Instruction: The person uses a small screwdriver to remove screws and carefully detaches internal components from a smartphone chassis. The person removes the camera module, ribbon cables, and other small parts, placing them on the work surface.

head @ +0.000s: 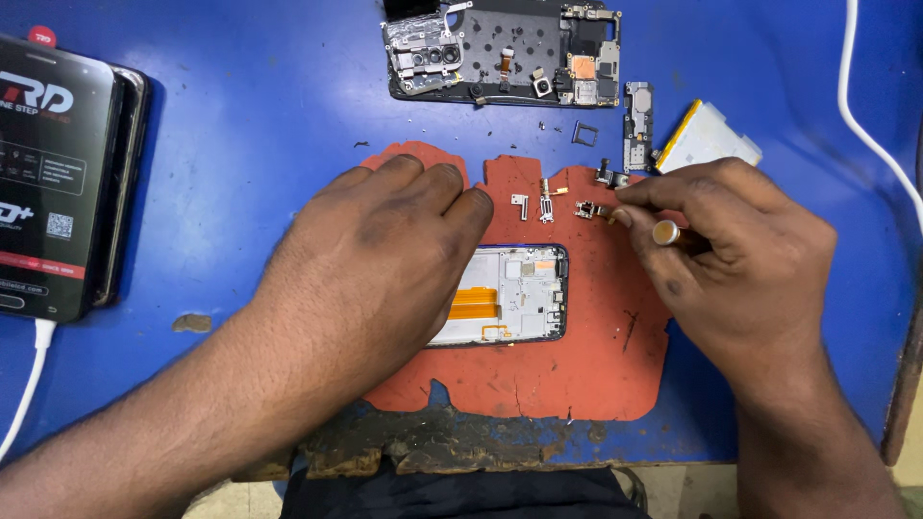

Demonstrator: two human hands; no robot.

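Two bare hands work on an opened phone on a red mat over a worn blue desk.

Left of the red mat (577,365), a boxed phone (53,183) lies on the scuffed blue desk (260,106). The left hand (375,259) rests flat on the opened phone frame (514,308) at the mat's centre, fingers together. The right hand (740,259), at the mat's right edge, has its fingers pinched on a small tool (665,233) beside a tiny metal part (586,210).

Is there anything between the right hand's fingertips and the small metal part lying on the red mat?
Nothing visible does. The right hand has its fingertips right at the small metal part on the red mat, with only bare mat around it. The two other small brackets lie to the side, nearer the left hand.
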